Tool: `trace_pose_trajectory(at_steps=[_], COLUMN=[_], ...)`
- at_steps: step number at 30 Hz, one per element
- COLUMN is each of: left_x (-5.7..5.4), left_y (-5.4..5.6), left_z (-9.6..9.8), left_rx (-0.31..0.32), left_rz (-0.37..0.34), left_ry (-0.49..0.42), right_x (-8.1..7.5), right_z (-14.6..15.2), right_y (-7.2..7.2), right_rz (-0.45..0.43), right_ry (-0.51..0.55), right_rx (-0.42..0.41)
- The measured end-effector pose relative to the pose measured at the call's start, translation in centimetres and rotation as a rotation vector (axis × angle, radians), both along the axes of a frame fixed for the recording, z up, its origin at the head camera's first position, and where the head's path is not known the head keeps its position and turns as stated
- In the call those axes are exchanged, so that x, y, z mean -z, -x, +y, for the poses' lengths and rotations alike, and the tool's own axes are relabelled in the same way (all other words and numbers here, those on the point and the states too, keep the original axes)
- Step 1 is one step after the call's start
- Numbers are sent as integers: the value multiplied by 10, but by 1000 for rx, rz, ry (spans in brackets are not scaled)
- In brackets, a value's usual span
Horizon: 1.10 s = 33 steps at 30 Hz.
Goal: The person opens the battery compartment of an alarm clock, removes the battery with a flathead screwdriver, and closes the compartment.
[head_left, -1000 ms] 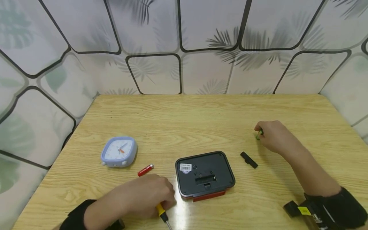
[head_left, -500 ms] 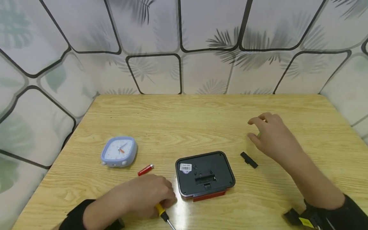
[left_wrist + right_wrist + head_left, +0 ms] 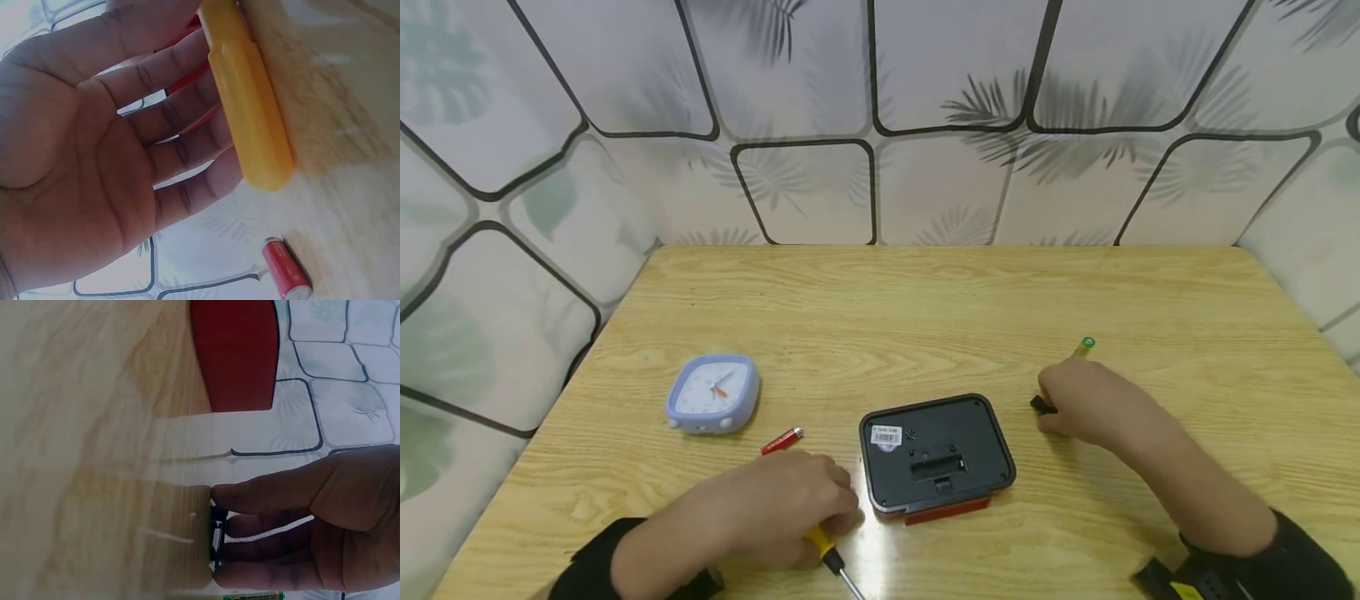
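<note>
My left hand (image 3: 775, 508) holds a yellow-handled screwdriver (image 3: 826, 550) near the table's front, its metal shaft pointing down and right. In the left wrist view the fingertips lie along the yellow handle. My right hand (image 3: 1093, 408) pinches a small black battery cover (image 3: 1042, 406) on the table, mostly hidden from the head view; thumb and fingers are at its two ends in the right wrist view. Just beyond that hand lies a green battery (image 3: 1085, 346). Between the hands, a black-backed device (image 3: 977, 433) with a red front lies face down, its battery slot uncovered.
A red battery (image 3: 782, 440) lies just behind my left hand. Farther left stands a pale blue alarm clock (image 3: 712, 394). The wooden table (image 3: 880, 308) ends at a patterned wall covering behind and at the sides.
My right hand has let go of the green battery, opened, and come nearer to pinch the black battery cover. The left hand stays almost in place with the screwdriver, whose tip swings slightly right.
</note>
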State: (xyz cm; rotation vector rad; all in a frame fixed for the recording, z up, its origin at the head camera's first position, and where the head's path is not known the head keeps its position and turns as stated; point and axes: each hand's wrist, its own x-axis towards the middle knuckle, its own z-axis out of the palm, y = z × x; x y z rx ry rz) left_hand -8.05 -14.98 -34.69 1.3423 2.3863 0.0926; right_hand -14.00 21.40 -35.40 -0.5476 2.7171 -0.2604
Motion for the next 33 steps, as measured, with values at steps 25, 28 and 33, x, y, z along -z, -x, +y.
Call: trace_pose_trajectory(at_steps=[25,28,33], left_x=[-5,-6,-8], left_y=[-2,-3,-3], left_z=[7,7,7], left_rx=[17,17,24], left_rz=[146,95,77], left_ry=[-230,-191,-167], right_x=[-15,-19,-18], right_z=[-11,-19,-31], right_y=[-10,-16,-27], right_rz=[249,307,438], right_ry=[162,218,302], right_rx=[-108,-146,-275])
